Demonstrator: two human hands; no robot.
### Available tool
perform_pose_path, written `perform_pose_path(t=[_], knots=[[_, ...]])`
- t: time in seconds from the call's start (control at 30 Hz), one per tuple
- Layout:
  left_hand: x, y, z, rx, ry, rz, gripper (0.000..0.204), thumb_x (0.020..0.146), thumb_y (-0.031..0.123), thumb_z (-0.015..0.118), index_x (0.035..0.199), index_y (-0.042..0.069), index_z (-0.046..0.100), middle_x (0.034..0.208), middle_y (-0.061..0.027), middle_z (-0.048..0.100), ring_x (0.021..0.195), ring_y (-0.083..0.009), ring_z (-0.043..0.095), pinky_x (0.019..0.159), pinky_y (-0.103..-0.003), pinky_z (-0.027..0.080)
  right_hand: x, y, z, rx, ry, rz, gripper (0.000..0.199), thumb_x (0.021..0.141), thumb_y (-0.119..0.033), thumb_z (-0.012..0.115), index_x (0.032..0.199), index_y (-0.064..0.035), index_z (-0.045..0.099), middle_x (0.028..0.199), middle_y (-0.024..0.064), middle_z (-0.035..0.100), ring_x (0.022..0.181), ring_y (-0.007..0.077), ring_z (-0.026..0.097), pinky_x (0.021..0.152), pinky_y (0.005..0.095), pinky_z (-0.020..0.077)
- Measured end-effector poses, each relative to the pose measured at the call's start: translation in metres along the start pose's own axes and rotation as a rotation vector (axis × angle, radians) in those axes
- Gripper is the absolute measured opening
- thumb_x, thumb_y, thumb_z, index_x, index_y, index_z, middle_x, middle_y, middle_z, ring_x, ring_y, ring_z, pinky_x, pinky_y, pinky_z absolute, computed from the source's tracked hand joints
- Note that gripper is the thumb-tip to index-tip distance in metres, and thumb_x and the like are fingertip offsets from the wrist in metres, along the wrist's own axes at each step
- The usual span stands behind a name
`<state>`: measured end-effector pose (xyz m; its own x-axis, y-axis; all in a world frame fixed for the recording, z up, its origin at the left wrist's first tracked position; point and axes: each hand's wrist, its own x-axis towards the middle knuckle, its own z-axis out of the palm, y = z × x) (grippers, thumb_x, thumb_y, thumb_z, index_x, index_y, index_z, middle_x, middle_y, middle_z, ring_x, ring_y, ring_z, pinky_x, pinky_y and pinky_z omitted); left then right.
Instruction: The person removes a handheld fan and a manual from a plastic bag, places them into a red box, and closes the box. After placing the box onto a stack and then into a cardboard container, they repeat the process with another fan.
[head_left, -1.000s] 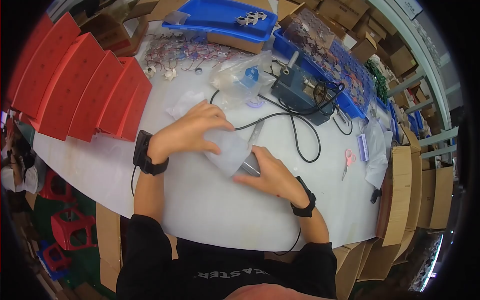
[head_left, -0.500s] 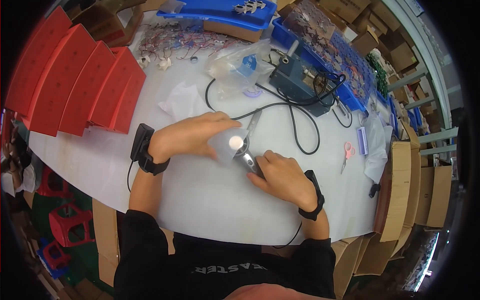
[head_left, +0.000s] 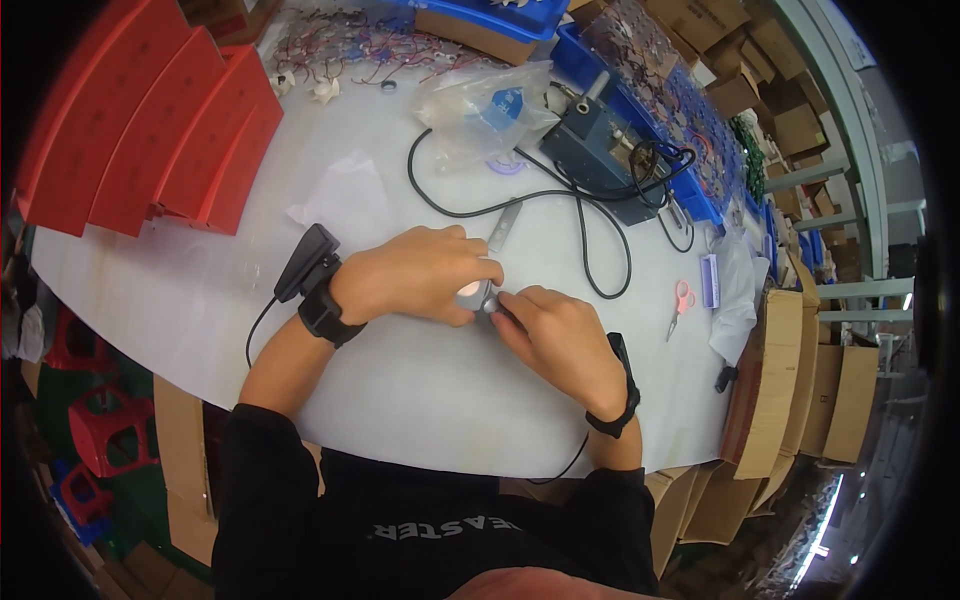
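My left hand (head_left: 415, 275) is curled round the round head of a small silver-grey handheld device (head_left: 472, 291), which has a bright pale spot on it. My right hand (head_left: 562, 342) pinches the device at its neck, fingertips close to those of the left. Most of the handle is hidden under my right fingers, so its exact kind cannot be made out. Just beyond the hands a flat metal ruler-like strip (head_left: 505, 225) lies on the white table (head_left: 420, 410). A crumpled white sheet (head_left: 345, 190) rests beyond my left wrist.
Red boxes (head_left: 150, 130) stand at the left. A clear plastic bag (head_left: 470, 115), a dark blue-grey machine (head_left: 600, 150) and its looping black cable (head_left: 580, 240) lie ahead. Pink-handled scissors (head_left: 682, 305) are on the right. Blue trays (head_left: 490, 22) line the far side.
Both hands have drawn together around the device, and the right has shifted its hold up toward the head. The translucent film seen around the head earlier no longer shows. The whole view has shifted slightly.
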<state>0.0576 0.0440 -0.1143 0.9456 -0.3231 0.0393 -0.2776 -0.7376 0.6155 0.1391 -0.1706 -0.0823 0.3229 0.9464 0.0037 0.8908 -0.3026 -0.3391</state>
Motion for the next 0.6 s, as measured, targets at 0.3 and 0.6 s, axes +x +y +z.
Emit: perform_pose_path(t=[0.3, 0.6], knots=[[0.007, -0.001, 0.012, 0.075, 0.009, -0.012, 0.031, 0.072, 0.024, 0.077, 0.098, 0.009, 0.068, 0.093, -0.0057, 0.065, 0.090, -0.0294, 0.064, 0.070, -0.042, 0.052, 0.033, 0.007, -0.018, -0.024, -0.294, -0.063, 0.017, 0.087, -0.018, 0.069, 0.091, -0.0015, 0.071, 0.074, 0.0165, 0.068, 0.068, 0.0360, 0.065, 0.064, 0.0437, 0.0518], [0.012, -0.001, 0.009, 0.038, -0.063, -0.077, 0.029, 0.070, 0.021, 0.077, 0.095, 0.009, 0.070, 0.087, -0.0094, 0.067, 0.083, -0.0312, 0.067, 0.069, -0.043, 0.052, 0.039, -0.007, -0.012, -0.095, -0.366, -0.065, 0.019, 0.081, -0.015, 0.068, 0.084, 0.0034, 0.065, 0.073, 0.0198, 0.067, 0.067, 0.0382, 0.065, 0.064, 0.0442, 0.0528]])
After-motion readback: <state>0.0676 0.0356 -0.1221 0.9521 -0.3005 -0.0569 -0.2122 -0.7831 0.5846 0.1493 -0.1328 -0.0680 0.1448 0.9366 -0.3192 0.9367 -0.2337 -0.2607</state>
